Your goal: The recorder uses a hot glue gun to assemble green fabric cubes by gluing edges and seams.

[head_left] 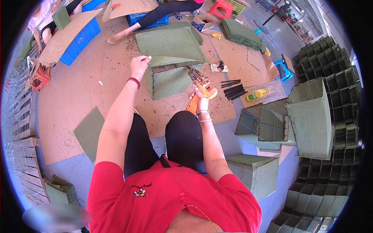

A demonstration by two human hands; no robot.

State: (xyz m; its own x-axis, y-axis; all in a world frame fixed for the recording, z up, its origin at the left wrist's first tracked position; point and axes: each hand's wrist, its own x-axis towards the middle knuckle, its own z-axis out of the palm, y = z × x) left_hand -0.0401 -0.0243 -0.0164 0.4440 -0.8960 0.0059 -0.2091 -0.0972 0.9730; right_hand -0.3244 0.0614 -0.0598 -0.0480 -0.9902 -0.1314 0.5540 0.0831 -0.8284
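Likely gluing: left grip [140, 66] pinches green sheet [175, 60], right grip [200, 99] wraps glue gun [203, 82]; next likely needs gun onto panel [171, 82] between.

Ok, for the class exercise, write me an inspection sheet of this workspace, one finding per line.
Surface: brown cardboard on the floor, strewn with dark specks.
Job's things: green sheet, near edge raised above a green panel; orange gun-shaped tool.
Clutter: black sticks, yellow bottle.
Left hand: pinching the sheet's edge.
Right hand: gripping the tool's handle.
Cables: possible thin cord; route unclear.
Surroundings: green boxes at right, another person's leg beyond.
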